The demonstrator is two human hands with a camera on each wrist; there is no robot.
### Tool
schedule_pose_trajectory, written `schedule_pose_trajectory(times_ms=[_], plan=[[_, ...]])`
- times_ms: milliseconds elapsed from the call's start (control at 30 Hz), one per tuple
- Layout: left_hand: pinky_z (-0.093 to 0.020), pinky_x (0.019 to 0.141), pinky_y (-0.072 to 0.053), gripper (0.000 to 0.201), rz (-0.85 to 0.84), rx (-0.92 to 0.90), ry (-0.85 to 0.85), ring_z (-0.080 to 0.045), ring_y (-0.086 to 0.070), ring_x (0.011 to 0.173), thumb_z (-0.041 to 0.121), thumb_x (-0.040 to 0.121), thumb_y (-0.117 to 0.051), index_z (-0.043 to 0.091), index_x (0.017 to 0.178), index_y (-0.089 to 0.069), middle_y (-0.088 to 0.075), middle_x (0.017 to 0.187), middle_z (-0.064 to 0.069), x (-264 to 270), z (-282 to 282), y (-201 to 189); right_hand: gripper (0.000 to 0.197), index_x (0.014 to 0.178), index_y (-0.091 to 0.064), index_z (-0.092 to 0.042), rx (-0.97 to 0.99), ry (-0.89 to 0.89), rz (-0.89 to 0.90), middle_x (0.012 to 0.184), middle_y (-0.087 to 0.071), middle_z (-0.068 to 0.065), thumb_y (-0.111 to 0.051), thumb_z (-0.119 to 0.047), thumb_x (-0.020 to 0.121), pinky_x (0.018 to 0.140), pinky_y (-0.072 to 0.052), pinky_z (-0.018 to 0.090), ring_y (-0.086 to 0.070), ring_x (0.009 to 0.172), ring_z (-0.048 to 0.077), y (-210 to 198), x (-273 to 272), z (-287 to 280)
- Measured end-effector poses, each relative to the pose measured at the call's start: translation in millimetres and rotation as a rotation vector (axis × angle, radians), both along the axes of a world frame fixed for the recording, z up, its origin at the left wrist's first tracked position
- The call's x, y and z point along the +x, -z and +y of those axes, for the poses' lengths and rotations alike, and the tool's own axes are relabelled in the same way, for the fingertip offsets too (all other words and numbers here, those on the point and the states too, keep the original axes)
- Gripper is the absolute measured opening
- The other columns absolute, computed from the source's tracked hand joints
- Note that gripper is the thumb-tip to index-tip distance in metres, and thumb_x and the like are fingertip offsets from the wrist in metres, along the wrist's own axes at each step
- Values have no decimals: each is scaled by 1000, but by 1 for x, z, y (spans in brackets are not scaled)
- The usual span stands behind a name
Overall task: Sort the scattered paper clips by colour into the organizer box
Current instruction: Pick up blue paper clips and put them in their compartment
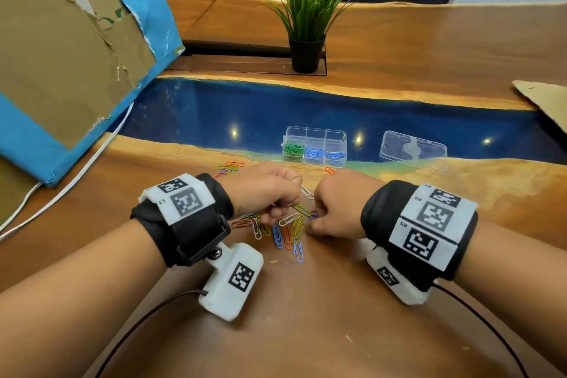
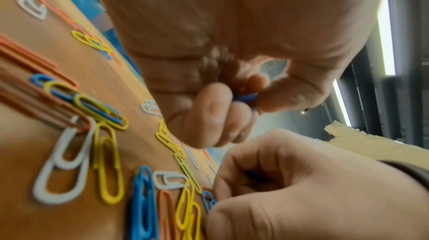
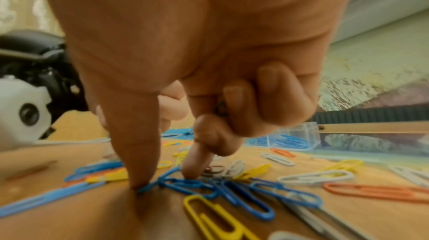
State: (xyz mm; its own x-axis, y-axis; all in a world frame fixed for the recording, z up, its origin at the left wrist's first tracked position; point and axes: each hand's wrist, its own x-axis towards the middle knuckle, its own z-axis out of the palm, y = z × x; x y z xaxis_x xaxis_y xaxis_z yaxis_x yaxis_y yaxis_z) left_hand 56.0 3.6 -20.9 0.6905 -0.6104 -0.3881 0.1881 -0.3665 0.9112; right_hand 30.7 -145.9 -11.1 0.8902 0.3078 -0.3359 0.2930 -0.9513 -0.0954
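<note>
Loose paper clips (image 1: 288,228) in blue, yellow, orange and white lie in a heap on the wooden table between my two hands. My left hand (image 1: 277,210) is curled just above the heap and grips a blue clip (image 2: 247,97) between thumb and fingers. My right hand (image 1: 313,221) has its thumb and index fingertip (image 3: 189,172) pressed down at the two ends of a blue clip (image 3: 185,184) lying on the table; its other fingers are curled in. The clear organizer box (image 1: 336,135) stands beyond, with green clips (image 1: 293,149) in its left cell and blue clips (image 1: 320,153) beside them.
The box's clear lid (image 1: 412,150) lies to the right of it. A few more clips (image 1: 228,167) sit at the left behind my left hand. A potted plant (image 1: 306,52) stands far back, a blue and cardboard box (image 1: 70,49) at the left, with white cables.
</note>
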Motion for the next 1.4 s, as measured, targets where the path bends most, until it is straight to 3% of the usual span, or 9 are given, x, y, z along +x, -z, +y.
schedule_pose_trajectory(times_ms=[300,400,567,633,733,867,1067,1267,1400], plan=[[-11,40,-19,31,-101,45,-309,-6,-22,36,-6,77,-32,18,57,-32,-25,58,-1,10,-9,-6,28,87,-65,-11,43,67,171,79,-58,4,-58,-38,82,69,-48,29,-54,75,21,-5,2,4],[-12,41,-20,28,-69,78,-332,-7,-23,37,-4,81,-29,19,66,-36,-30,59,2,16,-15,-7,17,75,-54,-18,188,143,238,69,-56,-1,-57,-31,84,65,-45,26,-50,62,16,-13,12,-2],[-23,49,-23,6,36,42,-382,-17,-28,50,10,71,-43,13,76,-44,-35,74,-9,20,-34,-26,17,71,-48,-9,618,426,419,61,-56,9,-46,-3,87,45,-39,23,-47,45,17,-18,40,-18],[-26,49,-30,7,62,-20,-444,-17,-33,53,8,85,-42,11,83,-48,-41,74,-8,26,-41,-30,15,76,-49,-8,713,505,396,60,-57,8,-45,-1,89,43,-42,21,-47,45,15,-21,51,-22],[-27,57,-40,12,72,-74,-531,-18,-40,57,12,92,-39,7,96,-49,-47,73,-7,37,-49,-37,15,79,-55,-7,819,592,309,69,-60,10,-48,4,87,55,-53,24,-56,55,17,-21,66,-25],[-32,75,-42,17,51,-71,-595,-23,-46,72,18,91,-42,9,103,-49,-47,92,-11,47,-58,-44,9,91,-58,-3,855,643,216,82,-61,10,-55,5,86,77,-57,32,-62,72,19,-26,80,-24],[-30,73,-37,22,68,-83,-637,-25,-41,89,25,94,-40,10,109,-47,-46,100,-13,51,-67,-45,22,111,-57,2,885,729,187,86,-61,11,-53,-3,90,71,-57,31,-61,71,19,-32,87,-16],[-24,65,-35,25,46,-126,-640,-23,-42,94,25,96,-39,12,114,-50,-47,107,-11,50,-66,-42,31,120,-56,3,864,819,252,85,-62,13,-46,-11,94,94,-53,34,-66,93,23,-40,80,-13],[-32,87,-43,38,83,-211,-637,-26,-49,103,29,93,-41,13,127,-49,-52,120,-16,46,-61,-37,30,121,-58,0,860,730,102,95,-58,14,-47,-6,93,84,-55,38,-58,85,23,-33,79,-14]])
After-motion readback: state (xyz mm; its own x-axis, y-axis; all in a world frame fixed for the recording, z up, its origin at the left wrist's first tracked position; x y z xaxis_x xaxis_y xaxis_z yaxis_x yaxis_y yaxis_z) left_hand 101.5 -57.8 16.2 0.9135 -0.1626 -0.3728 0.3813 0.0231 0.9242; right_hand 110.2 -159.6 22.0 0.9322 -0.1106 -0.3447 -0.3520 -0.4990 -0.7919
